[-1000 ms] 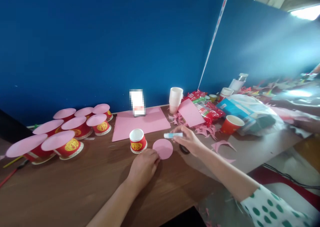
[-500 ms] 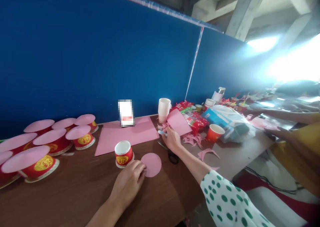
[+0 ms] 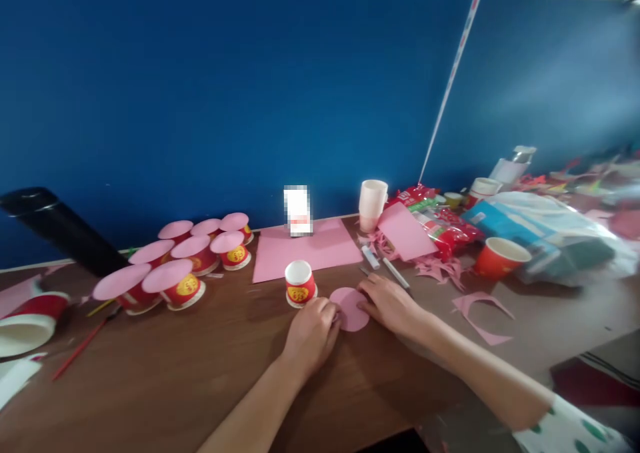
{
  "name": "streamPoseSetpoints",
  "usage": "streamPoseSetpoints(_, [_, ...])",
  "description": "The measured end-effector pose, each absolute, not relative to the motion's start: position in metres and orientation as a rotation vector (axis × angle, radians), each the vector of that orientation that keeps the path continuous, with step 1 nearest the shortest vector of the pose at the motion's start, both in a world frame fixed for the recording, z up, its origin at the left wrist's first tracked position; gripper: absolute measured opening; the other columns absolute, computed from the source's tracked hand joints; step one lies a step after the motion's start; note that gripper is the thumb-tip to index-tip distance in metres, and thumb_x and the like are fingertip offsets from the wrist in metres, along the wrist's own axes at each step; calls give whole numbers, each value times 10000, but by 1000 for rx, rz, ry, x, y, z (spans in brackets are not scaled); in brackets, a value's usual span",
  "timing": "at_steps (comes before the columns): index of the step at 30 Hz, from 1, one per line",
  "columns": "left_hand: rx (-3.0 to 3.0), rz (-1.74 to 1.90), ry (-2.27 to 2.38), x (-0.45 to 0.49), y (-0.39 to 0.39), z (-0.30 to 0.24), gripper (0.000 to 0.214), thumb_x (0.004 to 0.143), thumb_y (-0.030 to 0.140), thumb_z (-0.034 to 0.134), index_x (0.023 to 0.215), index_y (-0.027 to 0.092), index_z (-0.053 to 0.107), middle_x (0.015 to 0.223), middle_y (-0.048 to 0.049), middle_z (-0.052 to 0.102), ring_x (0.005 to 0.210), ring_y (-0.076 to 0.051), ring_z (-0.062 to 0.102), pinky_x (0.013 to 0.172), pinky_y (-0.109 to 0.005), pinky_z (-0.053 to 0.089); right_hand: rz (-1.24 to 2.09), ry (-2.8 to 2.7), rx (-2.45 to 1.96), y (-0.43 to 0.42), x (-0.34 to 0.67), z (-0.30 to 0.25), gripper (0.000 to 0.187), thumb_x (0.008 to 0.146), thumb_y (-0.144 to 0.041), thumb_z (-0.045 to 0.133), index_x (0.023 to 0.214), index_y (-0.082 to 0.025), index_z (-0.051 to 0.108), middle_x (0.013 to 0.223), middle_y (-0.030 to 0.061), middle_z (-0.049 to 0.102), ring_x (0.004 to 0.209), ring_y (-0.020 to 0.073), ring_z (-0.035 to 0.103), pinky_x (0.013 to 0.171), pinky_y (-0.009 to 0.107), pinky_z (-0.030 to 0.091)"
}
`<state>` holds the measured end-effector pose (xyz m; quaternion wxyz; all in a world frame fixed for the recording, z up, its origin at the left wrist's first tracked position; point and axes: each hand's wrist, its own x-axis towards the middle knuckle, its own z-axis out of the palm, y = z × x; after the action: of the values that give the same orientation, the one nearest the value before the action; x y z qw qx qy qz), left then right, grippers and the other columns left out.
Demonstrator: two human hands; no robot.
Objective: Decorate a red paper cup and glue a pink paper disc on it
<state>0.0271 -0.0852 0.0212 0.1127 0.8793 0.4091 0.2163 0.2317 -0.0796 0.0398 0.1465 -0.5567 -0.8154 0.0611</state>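
Observation:
A pink paper circle (image 3: 351,310) lies at the table's front middle, between my two hands. My left hand (image 3: 310,334) has its fingers curled at the circle's left edge, gripping it. At the opposite edge, the bent fingers of my right hand (image 3: 393,304) grip the paper too. Just behind my left hand, a red paper cup (image 3: 300,285) with a yellow emblem stands upside down, its white base up. Beyond my right hand lie a small white and blue tube (image 3: 371,258) and a white pen-like stick (image 3: 397,273).
Several red cups topped with pink discs (image 3: 167,275) stand at left, near a black bottle (image 3: 60,230) and a lying cup (image 3: 30,323). Pink sheet (image 3: 307,250), phone-like pixelated object, stacked white cups (image 3: 373,205), orange cup (image 3: 501,258), plastic bag (image 3: 545,236) and paper scraps (image 3: 483,313) surround the hands.
My right hand has let go of the small white and blue tube and come to the pink circle's right edge. My left hand stays at its left edge. The view has turned left.

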Motion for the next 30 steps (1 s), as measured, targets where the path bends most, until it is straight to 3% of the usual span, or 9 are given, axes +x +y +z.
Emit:
streamPoseSetpoints(9, [2587,751,1208,28,-88,23,137,825,191,470,902,183,582,860,-58,593,829,-195,537,746,-327,462,333,-2314,-1553,-77,236,37,63,819,-254,514,819,-194,535,794,27,584,737,171,545,643,265,351])
streamPoseSetpoints(12, [2526,1022,1142,25,-91,32,172,817,172,489,966,188,574,938,-62,606,900,-188,541,810,-322,460,507,-2170,-1493,-73,239,38,55,803,-245,507,830,-198,503,687,-11,566,637,150,530,589,254,350])
streamPoseSetpoints(15, [2411,1368,1054,19,-91,49,216,806,141,509,1003,200,576,986,-61,614,952,-177,549,876,-326,445,723,-1949,-1371,-64,237,51,159,780,-245,542,918,-196,479,609,-47,524,552,127,492,546,244,359])
streamPoseSetpoints(19, [1970,1651,1148,10,-81,79,189,796,203,555,982,194,584,994,-69,613,936,-180,580,837,-319,475,1008,-1610,-1016,-48,221,81,300,808,-318,553,1055,-205,427,737,-16,560,625,125,528,565,244,411])
streamPoseSetpoints(26, [1254,1379,978,0,-71,106,401,783,402,571,1109,174,519,1039,-96,612,923,-186,595,728,-285,510,1232,-1288,-728,-39,195,87,372,762,-354,637,1069,-251,454,746,-20,574,653,124,546,547,225,410])
streamPoseSetpoints(30, [1178,1255,977,7,-81,92,326,788,419,558,929,130,613,804,-61,629,732,-133,589,620,-223,488,1234,-1300,-758,-44,198,78,372,759,-347,643,1064,-231,466,683,-34,543,598,107,511,525,218,395])
